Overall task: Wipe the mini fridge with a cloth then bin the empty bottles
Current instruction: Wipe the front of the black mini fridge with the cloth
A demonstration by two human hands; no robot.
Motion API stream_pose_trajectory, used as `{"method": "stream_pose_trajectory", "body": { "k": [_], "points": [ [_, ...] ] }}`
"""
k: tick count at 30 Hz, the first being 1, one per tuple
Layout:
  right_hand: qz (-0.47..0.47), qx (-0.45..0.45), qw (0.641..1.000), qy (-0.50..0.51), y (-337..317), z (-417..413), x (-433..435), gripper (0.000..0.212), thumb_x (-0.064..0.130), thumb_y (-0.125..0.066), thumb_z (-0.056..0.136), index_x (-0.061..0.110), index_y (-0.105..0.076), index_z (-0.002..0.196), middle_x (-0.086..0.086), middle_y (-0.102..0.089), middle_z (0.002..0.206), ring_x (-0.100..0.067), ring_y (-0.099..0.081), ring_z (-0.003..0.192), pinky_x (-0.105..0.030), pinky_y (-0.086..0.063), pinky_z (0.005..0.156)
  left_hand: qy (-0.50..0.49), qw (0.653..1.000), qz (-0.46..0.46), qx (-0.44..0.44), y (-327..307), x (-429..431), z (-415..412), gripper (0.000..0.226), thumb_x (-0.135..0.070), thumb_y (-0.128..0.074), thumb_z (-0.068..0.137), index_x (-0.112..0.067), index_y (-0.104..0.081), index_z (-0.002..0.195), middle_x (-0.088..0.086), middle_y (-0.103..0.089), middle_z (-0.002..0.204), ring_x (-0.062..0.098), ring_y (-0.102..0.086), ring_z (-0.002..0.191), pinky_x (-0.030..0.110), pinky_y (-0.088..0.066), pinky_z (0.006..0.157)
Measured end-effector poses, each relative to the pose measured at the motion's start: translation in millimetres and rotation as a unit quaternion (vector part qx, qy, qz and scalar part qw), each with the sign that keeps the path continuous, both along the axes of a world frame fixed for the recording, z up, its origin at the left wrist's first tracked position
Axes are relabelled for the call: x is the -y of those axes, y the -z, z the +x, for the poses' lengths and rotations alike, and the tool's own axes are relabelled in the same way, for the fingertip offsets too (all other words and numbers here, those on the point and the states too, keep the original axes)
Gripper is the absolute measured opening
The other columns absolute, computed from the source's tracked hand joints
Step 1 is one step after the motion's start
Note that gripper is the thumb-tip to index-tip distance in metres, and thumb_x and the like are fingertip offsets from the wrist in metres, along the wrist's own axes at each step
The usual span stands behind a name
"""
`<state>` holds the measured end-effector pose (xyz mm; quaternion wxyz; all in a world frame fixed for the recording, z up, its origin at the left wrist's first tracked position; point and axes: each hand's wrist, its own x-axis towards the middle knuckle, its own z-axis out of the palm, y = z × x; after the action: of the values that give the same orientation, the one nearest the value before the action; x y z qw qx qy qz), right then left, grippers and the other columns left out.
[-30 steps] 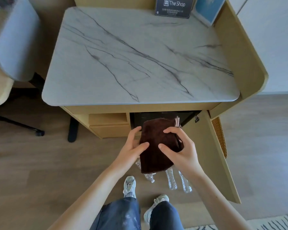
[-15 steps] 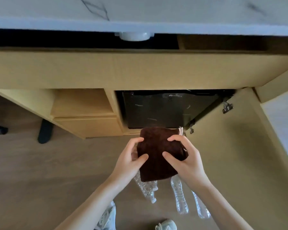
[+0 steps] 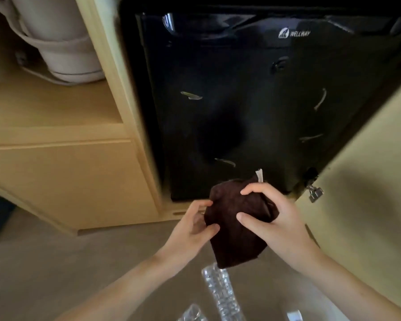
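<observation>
Below the fridge door: both hands bunch a cloth [image 3: 235, 228] into a wiping pad.
Left hand [image 3: 190, 230]: fingers pinch its left edge.
Right hand [image 3: 273, 223]: fingers clamp its top.
Fridge [image 3: 252, 107]: streaked, unwiped.
Bottles [image 3: 220, 293]: on the floor, awaiting binning.

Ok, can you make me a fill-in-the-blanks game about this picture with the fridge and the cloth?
1. Both hands hold a dark ____ cloth.
2. The word printed on the black mini fridge is ____.
3. The clear plastic bottles are lying on the ____.
4. The right hand and the ____ hand grip the cloth in front of the fridge door.

Missing words: brown; WELLWAY; floor; left
</observation>
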<state>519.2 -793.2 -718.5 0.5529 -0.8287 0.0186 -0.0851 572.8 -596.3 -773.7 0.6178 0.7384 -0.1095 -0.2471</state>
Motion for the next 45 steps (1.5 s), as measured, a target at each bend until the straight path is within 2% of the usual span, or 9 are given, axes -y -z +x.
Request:
{"method": "stream_pose_trajectory", "body": {
  "k": [10, 15, 19, 21, 27, 33, 39, 42, 45],
  "points": [
    [-0.003, 0.055, 0.997, 0.044, -24.2, 8.8, 25.5, 0.049, 0.012, -0.085, 0.075, 0.038, -0.066, 0.113, 0.019, -0.068, 0.113, 0.005, -0.061, 0.107, 0.000, -0.044, 0.079, -0.048, 0.950, 0.153, 0.269, -58.1, -15.5, 36.0, 0.050, -0.062, -0.052, 0.084, -0.054, -0.035, 0.131, -0.032, -0.052, 0.114, -0.005, -0.056, 0.105, 0.015, -0.049, 0.082],
    [-0.049, 0.130, 0.987, 0.080, -57.4, 14.8, 29.5, 0.058, 0.009, -0.088, 0.067, 0.040, -0.067, 0.111, 0.024, -0.068, 0.112, 0.014, -0.058, 0.108, -0.006, -0.046, 0.084, -0.123, 0.856, 0.195, 0.464, -123.1, -26.0, 62.1, 0.054, -0.058, -0.050, 0.088, -0.041, -0.035, 0.137, -0.033, -0.045, 0.126, -0.011, -0.045, 0.119, 0.005, -0.041, 0.090],
    [-0.023, 0.175, 0.982, 0.072, -82.3, 22.2, 26.9, 0.056, 0.008, -0.087, 0.067, 0.038, -0.068, 0.111, 0.017, -0.070, 0.110, 0.005, -0.063, 0.103, -0.014, -0.052, 0.082, -0.186, 0.764, 0.204, 0.582, -158.0, -26.2, 81.8, 0.054, -0.037, -0.059, 0.091, -0.022, -0.042, 0.139, -0.013, -0.046, 0.136, -0.001, -0.041, 0.127, 0.001, -0.024, 0.104],
    [-0.007, 0.184, 0.980, 0.077, -95.5, 26.1, 26.3, 0.054, 0.007, -0.085, 0.069, 0.037, -0.068, 0.112, 0.016, -0.070, 0.108, 0.003, -0.065, 0.100, -0.023, -0.056, 0.078, -0.205, 0.714, 0.222, 0.631, -174.7, -23.4, 92.5, 0.055, -0.029, -0.062, 0.090, -0.012, -0.046, 0.140, 0.000, -0.048, 0.139, 0.011, -0.042, 0.131, 0.007, -0.021, 0.111],
    [-0.040, 0.237, 0.970, 0.036, -135.0, 34.2, 27.3, 0.047, 0.004, -0.077, 0.076, 0.033, -0.065, 0.112, 0.012, -0.067, 0.101, -0.002, -0.066, 0.092, -0.007, -0.051, 0.061, -0.180, 0.568, 0.371, 0.712, -213.5, -16.9, 119.6, 0.063, -0.028, -0.062, 0.091, -0.007, -0.041, 0.146, 0.011, -0.046, 0.148, 0.027, -0.039, 0.139, 0.039, -0.027, 0.118],
    [-0.160, 0.322, 0.933, -0.012, -175.4, 66.1, 45.5, 0.030, 0.013, -0.063, 0.079, 0.028, -0.061, 0.105, 0.012, -0.061, 0.094, -0.007, -0.062, 0.084, -0.006, -0.044, 0.068, -0.169, 0.517, 0.435, 0.717, -214.8, -28.2, 140.2, 0.053, -0.035, -0.053, 0.098, -0.006, -0.048, 0.141, 0.014, -0.056, 0.139, 0.030, -0.052, 0.130, 0.041, -0.025, 0.118],
    [-0.256, 0.403, 0.853, 0.212, -142.0, 116.1, 26.3, 0.040, -0.010, -0.066, 0.079, 0.018, -0.056, 0.106, 0.005, -0.052, 0.097, -0.005, -0.053, 0.083, -0.012, -0.045, 0.075, -0.183, 0.488, 0.404, 0.752, -210.2, -29.0, 151.4, 0.053, -0.036, -0.049, 0.096, -0.004, -0.052, 0.139, 0.014, -0.060, 0.134, 0.032, -0.056, 0.122, 0.043, -0.030, 0.114],
    [-0.315, 0.428, 0.777, 0.337, -118.0, 127.8, 5.9, 0.033, -0.005, -0.057, 0.086, 0.014, -0.055, 0.114, -0.005, -0.053, 0.098, -0.015, -0.048, 0.084, -0.034, -0.051, 0.068, -0.189, 0.484, 0.400, 0.755, -207.4, -30.1, 153.8, 0.053, -0.037, -0.047, 0.096, -0.005, -0.052, 0.139, 0.013, -0.060, 0.133, 0.031, -0.056, 0.122, 0.043, -0.031, 0.114],
    [-0.298, 0.424, 0.777, 0.358, -115.5, 133.0, -15.4, 0.031, 0.021, -0.049, 0.088, 0.010, -0.055, 0.116, -0.006, -0.053, 0.099, -0.016, -0.041, 0.089, -0.034, -0.044, 0.075, -0.198, 0.488, 0.392, 0.754, -205.6, -28.1, 153.3, 0.053, -0.035, -0.048, 0.096, -0.005, -0.052, 0.139, 0.013, -0.060, 0.134, 0.031, -0.055, 0.125, 0.043, -0.031, 0.115]
  ]
}}
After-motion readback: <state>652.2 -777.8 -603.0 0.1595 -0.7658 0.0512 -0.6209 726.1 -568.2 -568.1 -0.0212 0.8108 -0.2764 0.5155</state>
